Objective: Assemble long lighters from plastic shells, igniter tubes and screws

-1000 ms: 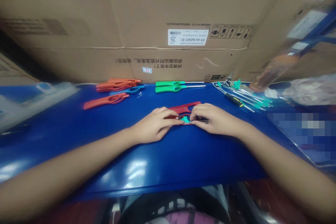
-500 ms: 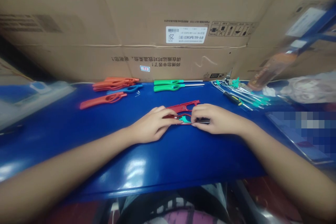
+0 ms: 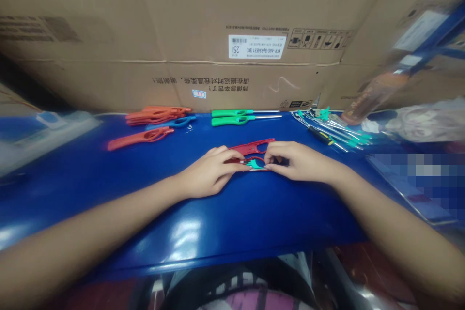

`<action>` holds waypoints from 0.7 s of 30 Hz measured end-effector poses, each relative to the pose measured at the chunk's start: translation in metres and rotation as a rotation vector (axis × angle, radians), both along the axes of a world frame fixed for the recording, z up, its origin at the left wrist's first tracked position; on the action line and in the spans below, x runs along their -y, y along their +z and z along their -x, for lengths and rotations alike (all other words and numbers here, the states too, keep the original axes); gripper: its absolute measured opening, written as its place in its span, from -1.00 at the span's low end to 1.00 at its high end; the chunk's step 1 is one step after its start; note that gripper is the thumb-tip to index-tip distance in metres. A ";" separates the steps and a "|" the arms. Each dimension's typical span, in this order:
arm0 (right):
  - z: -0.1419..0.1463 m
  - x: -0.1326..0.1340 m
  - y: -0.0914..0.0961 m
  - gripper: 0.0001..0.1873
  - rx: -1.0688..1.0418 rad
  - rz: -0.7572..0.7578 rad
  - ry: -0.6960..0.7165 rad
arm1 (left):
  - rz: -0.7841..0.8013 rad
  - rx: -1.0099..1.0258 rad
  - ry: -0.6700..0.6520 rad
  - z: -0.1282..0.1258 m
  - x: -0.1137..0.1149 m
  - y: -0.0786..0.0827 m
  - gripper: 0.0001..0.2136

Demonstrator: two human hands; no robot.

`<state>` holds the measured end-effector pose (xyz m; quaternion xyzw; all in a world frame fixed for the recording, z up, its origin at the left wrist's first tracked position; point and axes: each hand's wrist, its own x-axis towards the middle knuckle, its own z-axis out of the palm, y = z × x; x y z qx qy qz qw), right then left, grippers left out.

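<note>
Both my hands rest on the blue table (image 3: 232,223) at its middle, working on a red plastic lighter shell (image 3: 254,147). My left hand (image 3: 209,172) pinches the shell's near half at its left end. My right hand (image 3: 296,161) has its fingers pressed together on the right end, over a teal trigger piece (image 3: 255,164) and a thin metal rod that it mostly hides. A second red shell half lies just behind the hands.
Orange shells (image 3: 156,115), one lone orange shell (image 3: 140,138) and a blue one lie at the back left. Two green lighters (image 3: 236,117) lie at the back middle. Rods with teal parts and a screwdriver (image 3: 332,130) lie back right. Big cardboard boxes (image 3: 203,34) wall the far edge.
My right hand has slid a little to the left along the shell, so the dark rod end that stuck out beside it is now covered. My left hand has stayed put.
</note>
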<state>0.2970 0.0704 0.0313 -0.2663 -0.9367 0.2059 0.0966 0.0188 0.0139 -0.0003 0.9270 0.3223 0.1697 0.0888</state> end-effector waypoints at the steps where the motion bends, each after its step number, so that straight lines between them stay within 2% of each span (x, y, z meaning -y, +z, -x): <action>1: 0.000 0.000 0.000 -0.93 0.009 -0.003 0.007 | 0.001 -0.001 0.001 0.000 0.000 0.000 -0.59; 21: 0.001 0.001 -0.001 -0.93 0.027 0.003 -0.012 | -0.007 0.023 -0.002 0.001 0.000 -0.001 -0.59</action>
